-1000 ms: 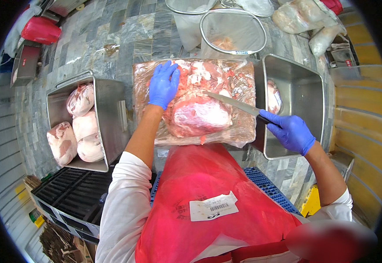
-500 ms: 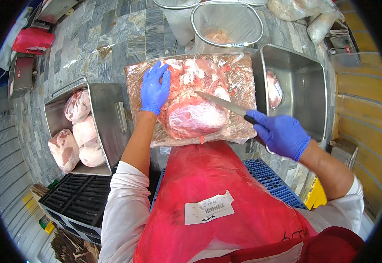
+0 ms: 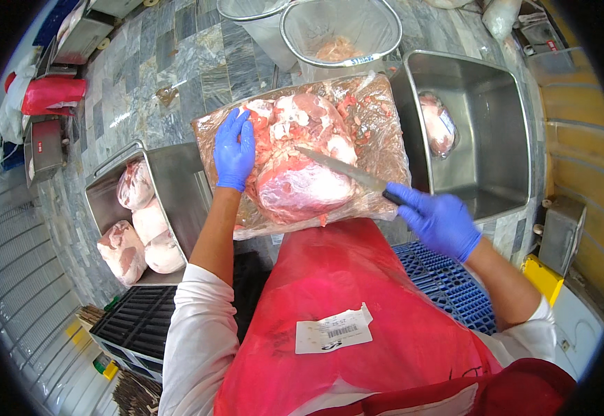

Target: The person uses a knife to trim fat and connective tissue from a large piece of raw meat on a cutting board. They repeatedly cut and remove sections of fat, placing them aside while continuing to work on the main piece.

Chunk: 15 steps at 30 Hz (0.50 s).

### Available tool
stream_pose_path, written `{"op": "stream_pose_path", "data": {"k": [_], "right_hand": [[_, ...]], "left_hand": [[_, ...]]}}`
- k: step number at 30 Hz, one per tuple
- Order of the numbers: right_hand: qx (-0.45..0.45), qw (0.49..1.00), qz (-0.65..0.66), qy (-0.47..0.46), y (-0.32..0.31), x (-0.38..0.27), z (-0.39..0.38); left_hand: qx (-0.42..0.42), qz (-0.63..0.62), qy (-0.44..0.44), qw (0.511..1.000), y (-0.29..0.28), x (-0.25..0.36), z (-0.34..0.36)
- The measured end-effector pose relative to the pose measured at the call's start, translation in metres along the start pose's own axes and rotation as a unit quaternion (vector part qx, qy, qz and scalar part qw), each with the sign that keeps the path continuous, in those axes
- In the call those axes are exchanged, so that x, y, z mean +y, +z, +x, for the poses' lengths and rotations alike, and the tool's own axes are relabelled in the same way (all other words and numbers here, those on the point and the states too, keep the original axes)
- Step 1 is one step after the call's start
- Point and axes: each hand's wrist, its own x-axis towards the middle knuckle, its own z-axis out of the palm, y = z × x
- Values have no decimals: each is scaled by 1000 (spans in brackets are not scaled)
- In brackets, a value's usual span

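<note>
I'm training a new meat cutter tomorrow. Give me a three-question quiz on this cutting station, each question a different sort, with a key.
1. True or false: the right hand holds the knife with its blade over the large meat cut.
2. Multiple choice: where does the left hand rest? A) on the left steel tray B) flat on the meat at the left of the plastic-covered board C) in the right steel bin
3. Fill in: the left steel tray holds several pieces of ____.

Key: 1 true; 2 B; 3 meat
</note>
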Motion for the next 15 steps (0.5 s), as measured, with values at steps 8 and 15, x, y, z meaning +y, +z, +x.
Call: {"op": "stream_pose_path", "data": {"k": [8,15], "right_hand": [[-230,967,65,-86,-100,30,105],[-201,975,81,-42,-65,35,82]], "left_hand": [[-21,-10,-4,1000,1,0,4],[-15,-11,-18,1000,5,1,0]]}}
